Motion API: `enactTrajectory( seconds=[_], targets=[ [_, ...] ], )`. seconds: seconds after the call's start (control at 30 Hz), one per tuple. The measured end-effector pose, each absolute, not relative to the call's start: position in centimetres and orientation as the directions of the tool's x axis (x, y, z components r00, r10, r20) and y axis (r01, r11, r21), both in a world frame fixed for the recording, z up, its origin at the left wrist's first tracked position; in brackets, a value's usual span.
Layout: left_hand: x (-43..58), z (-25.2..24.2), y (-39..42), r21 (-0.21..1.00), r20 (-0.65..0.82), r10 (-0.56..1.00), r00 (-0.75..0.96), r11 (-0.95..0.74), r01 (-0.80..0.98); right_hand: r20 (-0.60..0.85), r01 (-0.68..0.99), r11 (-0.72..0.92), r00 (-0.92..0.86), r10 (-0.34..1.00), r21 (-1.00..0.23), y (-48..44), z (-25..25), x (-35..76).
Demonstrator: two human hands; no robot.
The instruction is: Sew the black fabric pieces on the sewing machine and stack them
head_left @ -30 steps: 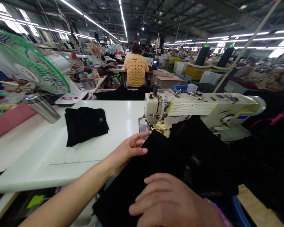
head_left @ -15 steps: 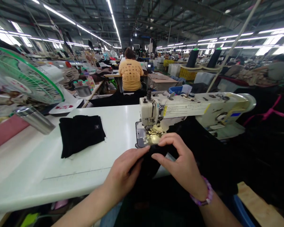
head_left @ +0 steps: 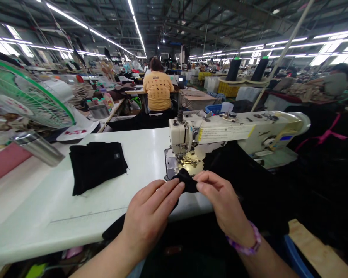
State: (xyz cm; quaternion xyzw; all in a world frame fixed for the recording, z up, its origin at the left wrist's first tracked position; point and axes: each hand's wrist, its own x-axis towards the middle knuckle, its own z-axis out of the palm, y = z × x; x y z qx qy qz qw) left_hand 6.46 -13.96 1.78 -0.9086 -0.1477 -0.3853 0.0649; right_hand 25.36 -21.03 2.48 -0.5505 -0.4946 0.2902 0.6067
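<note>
A piece of black fabric (head_left: 187, 181) lies bunched between my hands, just in front of the needle area of the sewing machine (head_left: 220, 129). My left hand (head_left: 150, 208) has its fingers laid together over the fabric's left side, the thumb hidden beneath. At the right edge, my right hand (head_left: 220, 197) pinches the cloth between thumb and fingers; a purple beaded bracelet is on that wrist. Farther left on the white table (head_left: 145, 154) rests a folded stack of black fabric pieces (head_left: 97, 166) with a small label on top.
A green-rimmed fan (head_left: 31, 92) and a steel flask (head_left: 39, 146) stand at the left. More black cloth (head_left: 243, 181) spreads right of the needle and off the front edge. A person in a yellow shirt (head_left: 158, 90) sits ahead, back turned. Thread cones (head_left: 233, 69) stand behind the machine.
The black fabric between my hands has been turned and lifted into a fold nearer the needle plate. My left hand has flattened over it; my right thumb and fingers have closed on its edge.
</note>
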Motion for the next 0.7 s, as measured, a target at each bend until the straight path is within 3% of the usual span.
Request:
enactTrajectory(
  seconds=[0.07, 0.1, 0.37, 0.47, 0.53, 0.6, 0.7],
  targets=[
    [6.5, 1.8, -14.1, 0.018, 0.719, 0.236, 0.654, -0.947, 0.322, 0.072, -0.065, 0.095, 0.298, 0.952, -0.993, -21.1, 2.2, 25.3],
    [6.5, 1.8, -14.1, 0.027, 0.723, 0.239, 0.648, -0.947, 0.319, 0.034, -0.097, 0.063, 0.283, 0.959, -0.993, -21.1, 2.2, 25.4],
    [6.1, 1.5, -14.5, 0.011, 0.730, 0.208, 0.651, -0.956, 0.293, 0.248, 0.229, 0.192, 0.246, 0.937, -0.954, -21.8, 3.4, 25.2],
    [6.1, 1.4, -14.6, 0.022, 0.722, 0.219, 0.656, -0.955, 0.295, 0.355, 0.418, 0.213, 0.300, 0.885, -0.883, -22.1, 3.1, 24.8],
    [6.2, 1.4, -14.8, 0.041, 0.722, 0.226, 0.653, -0.957, 0.287, 0.371, 0.460, 0.184, 0.358, 0.857, -0.868, -22.1, 2.9, 24.8],
    [6.4, 1.6, -15.1, 0.118, 0.715, 0.261, 0.649, -0.960, 0.255, 0.305, 0.378, 0.154, 0.382, 0.872, -0.913, -22.0, 2.9, 25.0],
    [6.6, 2.2, -15.5, 0.397, 0.617, 0.428, 0.660, -0.894, 0.209, 0.203, 0.240, 0.121, 0.353, 0.913, -0.963, -22.2, 3.3, 25.7]
  ],
)
